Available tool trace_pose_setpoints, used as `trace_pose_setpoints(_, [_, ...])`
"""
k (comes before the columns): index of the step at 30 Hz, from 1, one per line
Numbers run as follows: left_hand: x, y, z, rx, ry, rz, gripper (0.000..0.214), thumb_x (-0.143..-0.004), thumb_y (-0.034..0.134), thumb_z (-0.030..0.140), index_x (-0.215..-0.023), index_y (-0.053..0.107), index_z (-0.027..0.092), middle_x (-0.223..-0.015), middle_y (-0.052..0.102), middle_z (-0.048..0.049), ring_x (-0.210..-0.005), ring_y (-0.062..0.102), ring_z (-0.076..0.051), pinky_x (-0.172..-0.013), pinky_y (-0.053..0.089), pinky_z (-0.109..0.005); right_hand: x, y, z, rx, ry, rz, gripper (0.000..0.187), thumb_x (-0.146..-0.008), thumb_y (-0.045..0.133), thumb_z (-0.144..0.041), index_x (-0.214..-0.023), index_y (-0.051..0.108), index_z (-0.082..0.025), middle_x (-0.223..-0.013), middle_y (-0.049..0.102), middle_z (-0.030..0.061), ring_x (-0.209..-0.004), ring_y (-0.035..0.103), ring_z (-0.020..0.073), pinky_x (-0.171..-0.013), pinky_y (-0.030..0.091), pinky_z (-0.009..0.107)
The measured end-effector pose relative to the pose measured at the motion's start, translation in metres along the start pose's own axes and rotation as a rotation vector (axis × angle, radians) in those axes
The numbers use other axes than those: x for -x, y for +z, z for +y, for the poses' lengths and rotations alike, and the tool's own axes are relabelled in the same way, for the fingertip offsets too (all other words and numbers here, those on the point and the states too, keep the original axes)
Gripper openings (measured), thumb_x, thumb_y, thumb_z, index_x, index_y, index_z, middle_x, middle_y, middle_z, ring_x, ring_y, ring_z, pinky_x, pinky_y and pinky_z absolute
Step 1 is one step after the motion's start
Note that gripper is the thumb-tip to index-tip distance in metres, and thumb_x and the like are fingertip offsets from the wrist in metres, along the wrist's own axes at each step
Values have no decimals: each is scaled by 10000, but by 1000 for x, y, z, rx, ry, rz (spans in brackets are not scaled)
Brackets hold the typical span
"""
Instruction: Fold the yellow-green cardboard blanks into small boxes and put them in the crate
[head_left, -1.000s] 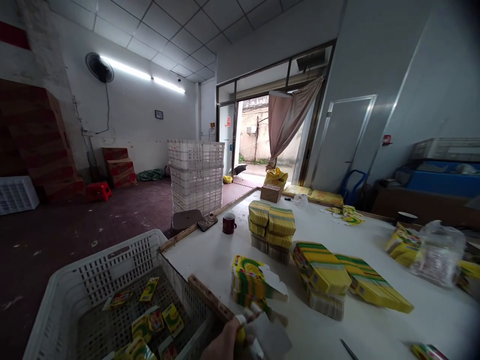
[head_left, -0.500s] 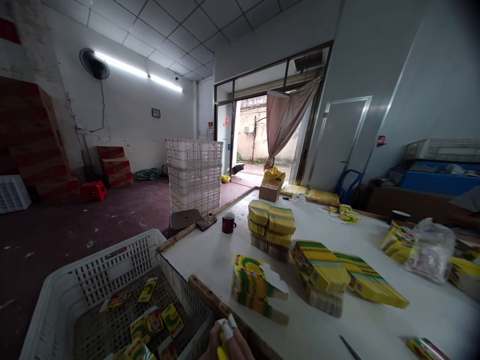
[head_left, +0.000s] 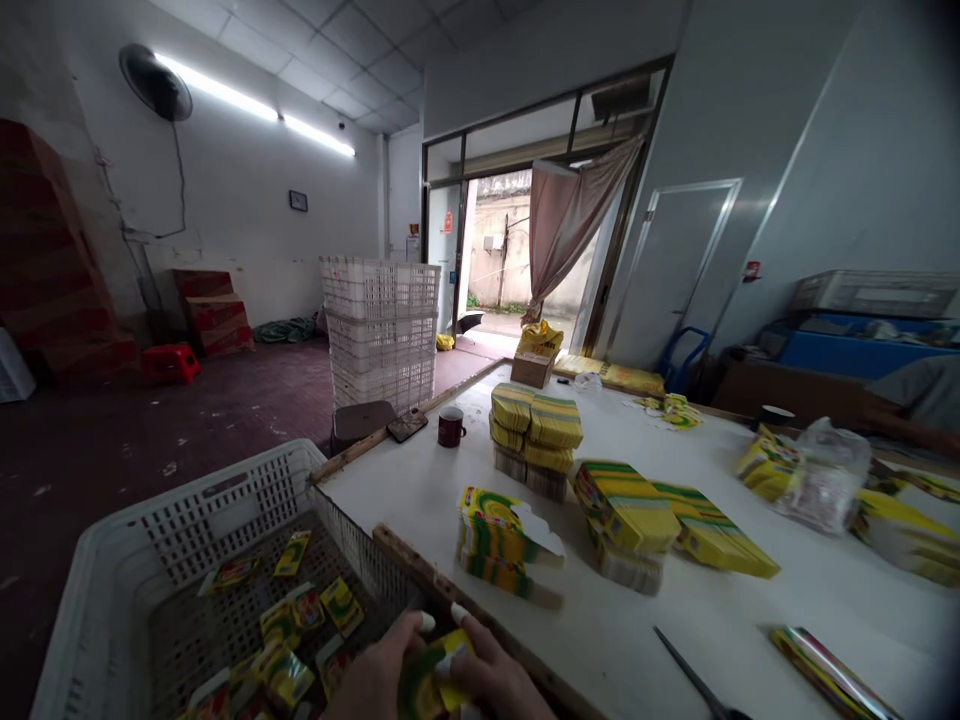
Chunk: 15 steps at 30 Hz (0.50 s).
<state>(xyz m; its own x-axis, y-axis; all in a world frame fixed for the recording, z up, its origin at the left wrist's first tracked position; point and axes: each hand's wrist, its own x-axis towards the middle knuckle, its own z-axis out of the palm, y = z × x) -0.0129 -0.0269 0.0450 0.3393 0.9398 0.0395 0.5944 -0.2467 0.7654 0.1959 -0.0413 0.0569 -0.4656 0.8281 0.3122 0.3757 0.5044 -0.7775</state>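
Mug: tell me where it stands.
In the head view, the mug stands near the table's left edge, between a dark flat thing and the stacked yellow packs.

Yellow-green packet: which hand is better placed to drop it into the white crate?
Left, probably. Both hands grip the packet, but the left hand is over the crate; the right hand is over the table edge.

The bottom edge cut off the left hand (head_left: 375,675) and right hand (head_left: 495,680). Their fingers hid much of the blurred packet (head_left: 424,672) they held. I couldn't read its print. The scissors (head_left: 694,680) ran out of frame.
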Motion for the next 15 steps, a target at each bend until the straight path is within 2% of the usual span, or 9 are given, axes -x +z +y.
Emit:
trace_pose_setpoints(3, [7, -6, 7, -38, 46, 21, 666, -582, 731, 253, -1202, 487, 245, -1039, 704, -32, -934, 675, -227, -809, 509, -273, 0, 0, -1, -7, 47, -32, 242, -765, 620, -111, -943, 724, -237, -1284, 612, 96, -1088, 651, 232, -896, 517, 318])
trace_pose_setpoints(5, [9, -6, 12, -66, 66, 20, 646, -599, 712, 215, -1201, 481, 252, -1077, 690, -34, -974, 662, -229, -830, 504, -289, -1, 4, 0, 2, 73, 8, 257, -756, 554, -49, -873, 715, -211, -1194, 646, 110, -1058, 654, 221, -886, 514, 317])
trace_pose_setpoints(8, [6, -3, 19, -58, 74, 9, 604, -628, 699, 206, -1190, 485, 263, -1066, 689, -29, -966, 662, -230, -803, 509, -299, -3, 10, 4, -11, 57, 109, 222, -812, 524, -91, -934, 671, -204, -1116, 654, 107, -1026, 646, 205, -888, 510, 320])
trace_pose_setpoints(10, [4, -3, 20, -14, 59, 22, 595, -668, 709, 267, -1213, 469, 262, -1074, 692, -35, -961, 668, -231, -811, 511, -309, -3, 13, 7, -19, 26, 135, 196, -849, 565, -196, -1028, 644, -202, -1235, 594, 132, -1144, 589, 225, -956, 482, 342])
trace_pose_setpoints(12, [3, -5, 19, 46, 42, 59, 618, -690, 726, 350, -1239, 456, 257, -1100, 691, -51, -974, 670, -239, -828, 512, -318, 0, 14, 9, -5, 3, 158, 305, -847, 610, -282, -1139, 603, -196, -1372, 484, 163, -1291, 476, 259, -1030, 431, 369])
trace_pose_setpoints(13, [2, -6, 18, 71, 37, 77, 629, -693, 732, 383, -1245, 459, 255, -1106, 690, -57, -974, 671, -244, -827, 512, -321, 1, 14, 10, 4, -3, 165, 353, -847, 615, -295, -1183, 578, -197, -1409, 442, 170, -1332, 432, 267, -1052, 411, 378])
trace_pose_setpoints(15, [3, -9, 15, 100, 35, 107, 639, -679, 750, 406, -1238, 480, 252, -1102, 691, -64, -969, 672, -251, -821, 509, -321, 4, 14, 13, 11, -1, 160, 355, -875, 578, -277, -1222, 549, -207, -1417, 428, 170, -1333, 431, 260, -1059, 403, 380])
